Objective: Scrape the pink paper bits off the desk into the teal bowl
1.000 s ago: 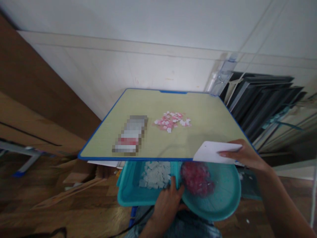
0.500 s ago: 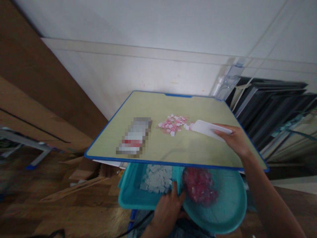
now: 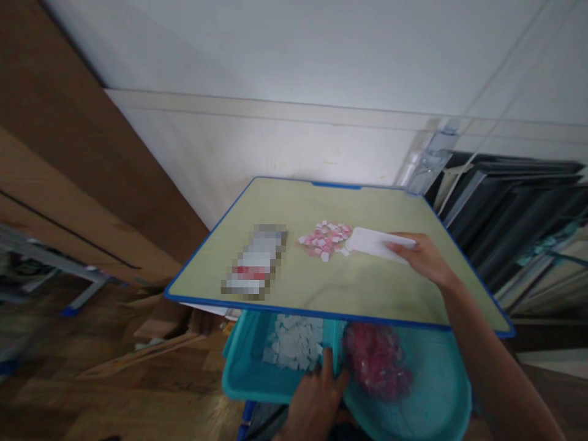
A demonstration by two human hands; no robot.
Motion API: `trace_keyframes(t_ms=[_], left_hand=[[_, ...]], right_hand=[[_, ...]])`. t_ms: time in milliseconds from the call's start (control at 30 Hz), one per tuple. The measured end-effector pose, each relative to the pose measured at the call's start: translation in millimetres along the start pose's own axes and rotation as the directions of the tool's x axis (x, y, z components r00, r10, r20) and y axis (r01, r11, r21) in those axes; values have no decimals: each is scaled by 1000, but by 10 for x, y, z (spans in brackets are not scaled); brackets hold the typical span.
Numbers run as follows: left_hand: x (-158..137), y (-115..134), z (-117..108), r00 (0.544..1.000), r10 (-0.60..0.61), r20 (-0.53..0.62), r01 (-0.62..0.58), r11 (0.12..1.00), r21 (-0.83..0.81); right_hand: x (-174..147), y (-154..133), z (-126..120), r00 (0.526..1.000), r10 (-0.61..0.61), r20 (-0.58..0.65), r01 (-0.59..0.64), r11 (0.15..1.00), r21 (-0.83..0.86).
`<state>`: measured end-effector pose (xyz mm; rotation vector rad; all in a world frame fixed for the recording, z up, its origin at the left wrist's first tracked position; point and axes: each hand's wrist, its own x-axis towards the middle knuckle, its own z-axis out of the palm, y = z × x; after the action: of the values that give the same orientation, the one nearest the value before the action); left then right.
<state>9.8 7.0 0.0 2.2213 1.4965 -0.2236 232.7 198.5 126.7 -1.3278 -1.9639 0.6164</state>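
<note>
My right hand (image 3: 425,257) grips a flat white plastic scraper (image 3: 374,242). The scraper's far end touches a pile of small pink and white square pieces (image 3: 324,237) on a pale yellow-green board (image 3: 285,202) with a blue rim. Lower down, my left hand (image 3: 316,392) rests where two teal trays meet, its index finger stretched out and its thumb apart. The left teal tray (image 3: 248,386) contains many white square pieces (image 3: 296,343). In the round teal tray (image 3: 436,373) lies a clear bag of pinkish-red pieces (image 3: 376,361).
A pixelated phone-like slab (image 3: 255,260) lies on the board's left side. A clear plastic bottle (image 3: 432,159) stands at the back right corner, against the white wall (image 3: 257,141). Dark flat panels (image 3: 514,208) lean at the right. A brown cardboard stack (image 3: 105,184) rises at the left.
My right hand has moved the scraper left, up against the pile, and the stray pieces there are closer in. The whole view has shifted slightly; my left hand stays by the trays.
</note>
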Motion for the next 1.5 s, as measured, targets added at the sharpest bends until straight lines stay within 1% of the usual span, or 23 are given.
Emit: trace_keyframes(t_ms=[67, 100, 233, 400, 533, 600, 667, 767, 833, 933, 1067, 1200, 1267, 1367, 1500], left_hand=[[2, 5, -7, 1000, -5, 24, 5, 1000, -4], [3, 7, -10, 999, -8, 33, 8, 1000, -5], [6, 6, -14, 999, -17, 42, 18, 1000, -14], [-2, -2, -9, 999, -6, 41, 7, 1000, -11], [-3, -3, 1, 1000, 0, 23, 0, 1000, -7], [0, -3, 5, 1000, -3, 28, 3, 1000, -5], [2, -4, 13, 1000, -7, 30, 7, 1000, 0], [-1, -8, 33, 1000, -13, 15, 12, 1000, 13], [-6, -12, 46, 1000, -9, 1, 9, 1000, 18], [-11, -16, 51, 1000, 2, -7, -2, 1000, 13], [-10, -12, 22, 1000, -8, 13, 8, 1000, -3], [-9, -1, -20, 997, -21, 70, 22, 1000, -5], [-11, 4, -30, 997, -22, 69, 22, 1000, -4], [-13, 10, -36, 998, -24, 60, 24, 1000, -1], [-10, 13, -50, 996, -27, 90, 27, 1000, 2]], right_hand=[[-5, -20, -8, 999, -9, 52, 9, 1000, 4], [-13, -33, -20, 998, -11, 54, 11, 1000, 5], [-55, -88, -51, 1000, -6, -4, 6, 1000, 18], [-130, -103, -15, 998, 4, 65, -7, 999, 43], [-175, -85, -97, 995, 49, 89, -51, 998, 23], [-180, -82, -155, 995, 63, 81, -63, 998, 2], [-171, -87, -175, 997, 66, 37, -66, 998, -7], [-138, -104, -107, 997, 71, -37, -71, 997, 3], [-112, -115, -32, 998, 61, -30, -61, 998, 5], [-98, -121, 32, 999, 39, 17, -39, 999, 7], [-159, -117, -32, 998, 30, 52, -30, 1000, 6], [-231, -128, -100, 1000, 15, -13, -15, 1000, -4], [-242, -135, -94, 999, 25, -25, -25, 1000, 7], [-258, -131, -87, 998, 50, 25, -50, 999, 18], [-357, -107, -162, 992, 105, 68, -106, 994, 6]])
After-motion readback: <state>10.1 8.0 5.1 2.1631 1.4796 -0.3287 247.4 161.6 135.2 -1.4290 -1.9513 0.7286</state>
